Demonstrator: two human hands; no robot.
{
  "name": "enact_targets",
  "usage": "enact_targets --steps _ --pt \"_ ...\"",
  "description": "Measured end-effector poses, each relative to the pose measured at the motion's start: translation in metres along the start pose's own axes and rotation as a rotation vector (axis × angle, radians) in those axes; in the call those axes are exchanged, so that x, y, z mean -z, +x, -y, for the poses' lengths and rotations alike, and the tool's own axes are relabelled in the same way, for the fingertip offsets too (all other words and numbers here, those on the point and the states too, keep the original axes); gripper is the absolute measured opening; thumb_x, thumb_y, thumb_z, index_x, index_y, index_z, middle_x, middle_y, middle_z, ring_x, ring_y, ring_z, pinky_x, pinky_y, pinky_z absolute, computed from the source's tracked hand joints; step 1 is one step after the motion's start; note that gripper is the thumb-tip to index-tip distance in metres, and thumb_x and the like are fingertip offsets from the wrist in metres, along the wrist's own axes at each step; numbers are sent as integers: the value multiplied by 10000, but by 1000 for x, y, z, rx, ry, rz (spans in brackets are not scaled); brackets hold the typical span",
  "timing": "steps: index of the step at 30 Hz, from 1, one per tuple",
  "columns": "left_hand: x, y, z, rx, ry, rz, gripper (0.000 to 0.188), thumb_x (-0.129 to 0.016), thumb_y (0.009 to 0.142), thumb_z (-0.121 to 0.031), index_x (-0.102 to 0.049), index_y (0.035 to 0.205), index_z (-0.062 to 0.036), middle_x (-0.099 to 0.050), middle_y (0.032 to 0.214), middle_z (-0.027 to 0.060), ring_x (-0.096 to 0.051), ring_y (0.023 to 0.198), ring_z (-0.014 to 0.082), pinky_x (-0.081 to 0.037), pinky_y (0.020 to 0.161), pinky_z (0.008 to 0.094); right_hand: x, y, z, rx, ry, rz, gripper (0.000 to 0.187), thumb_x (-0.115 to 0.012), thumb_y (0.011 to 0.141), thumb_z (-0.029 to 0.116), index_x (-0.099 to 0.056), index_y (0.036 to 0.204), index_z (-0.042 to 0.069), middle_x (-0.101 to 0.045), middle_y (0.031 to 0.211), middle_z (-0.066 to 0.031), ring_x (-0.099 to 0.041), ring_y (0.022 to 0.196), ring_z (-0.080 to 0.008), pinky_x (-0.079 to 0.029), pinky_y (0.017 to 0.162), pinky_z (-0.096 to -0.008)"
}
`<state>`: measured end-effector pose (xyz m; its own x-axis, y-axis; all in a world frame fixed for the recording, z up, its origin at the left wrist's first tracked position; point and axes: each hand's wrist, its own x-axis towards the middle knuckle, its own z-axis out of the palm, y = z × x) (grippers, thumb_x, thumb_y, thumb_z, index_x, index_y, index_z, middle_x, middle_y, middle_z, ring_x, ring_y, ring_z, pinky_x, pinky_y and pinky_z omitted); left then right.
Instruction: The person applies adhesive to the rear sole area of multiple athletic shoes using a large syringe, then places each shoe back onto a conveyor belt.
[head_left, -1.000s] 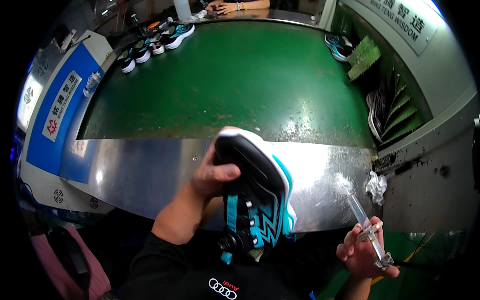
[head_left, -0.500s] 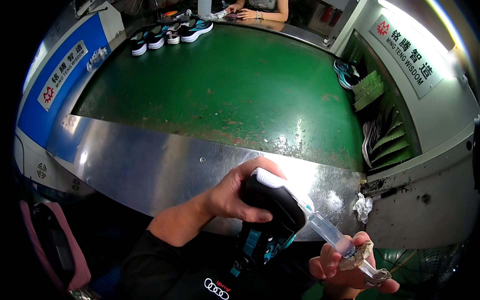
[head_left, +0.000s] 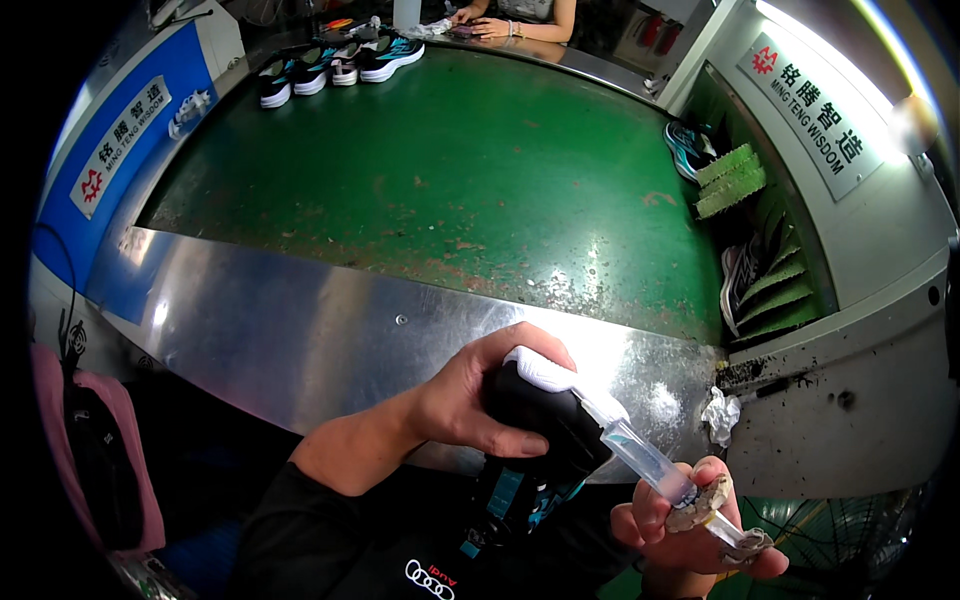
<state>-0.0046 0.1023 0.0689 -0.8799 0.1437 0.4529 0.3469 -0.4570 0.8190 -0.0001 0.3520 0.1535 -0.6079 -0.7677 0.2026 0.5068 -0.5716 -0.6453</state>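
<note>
My left hand (head_left: 465, 405) is wrapped round a black shoe (head_left: 535, 420) with a white sole and teal details, tilted in front of my chest. Its thumb presses on the dark side, and the white sole edge faces up and to the right. In my right hand (head_left: 650, 520) is a clear syringe (head_left: 640, 455), with some whitish content near its plunger end. Off-white, crusty wrapping covers the syringe's grip end and plunger. The syringe's front end meets the shoe's sole edge; its tip cannot be made out.
A steel ledge (head_left: 300, 320) borders the green conveyor belt (head_left: 430, 170). Several shoes (head_left: 390, 60) stand at its far left; others (head_left: 740, 280) sit by green flaps (head_left: 735, 185) on the right. Crumpled white paper (head_left: 720, 415) lies near the ledge's right end. Another person's hands (head_left: 490, 25) rest beyond the belt.
The syringe has shifted slightly left along the shoe's sole edge, with my right hand following. My left hand keeps its grip, and the shoe has turned slightly. The whole view has shifted a little.
</note>
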Motion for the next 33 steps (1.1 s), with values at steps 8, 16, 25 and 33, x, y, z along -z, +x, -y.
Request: enact_targets --steps 8,16,25,33 --pt "0 1 -1 1 -14 -12 597 -784 596 -81 -492 1113 -24 -593 1049 187 -584 1005 270 -463 862 391 8 -3 -4 56 -18 36 956 -714 632 646 -385 1280 25 -478 1149 -231 -488 1012 -297 -348 824 -398" --pt "0 -1 1 19 -75 -49 607 -796 606 -103 -481 1118 -23 -591 1049 189 -584 1007 270 -467 867 389 12 -3 -9 93 -7 32 977 -726 610 655 -393 1274 20 -492 1134 -239 -508 1012 -313 -368 871 -408" --pt "6 4 6 -22 -15 -22 613 -766 612 -82 -450 1135 -34 -580 1054 199 -587 999 283 -481 848 381 22 -7 -11 115 0 56 1009 -755 567 654 -401 1271 23 -496 1140 -234 -509 1035 -324 -380 867 -396" --pt "5 3 4 67 -121 -134 612 -751 609 -85 -463 1147 -56 -557 1035 92 -558 978 193 -450 859 318 38 -17 -18 163 -31 55 1021 -759 567 645 -382 1277 15 -479 1141 -240 -510 1048 -325 -397 854 -365"
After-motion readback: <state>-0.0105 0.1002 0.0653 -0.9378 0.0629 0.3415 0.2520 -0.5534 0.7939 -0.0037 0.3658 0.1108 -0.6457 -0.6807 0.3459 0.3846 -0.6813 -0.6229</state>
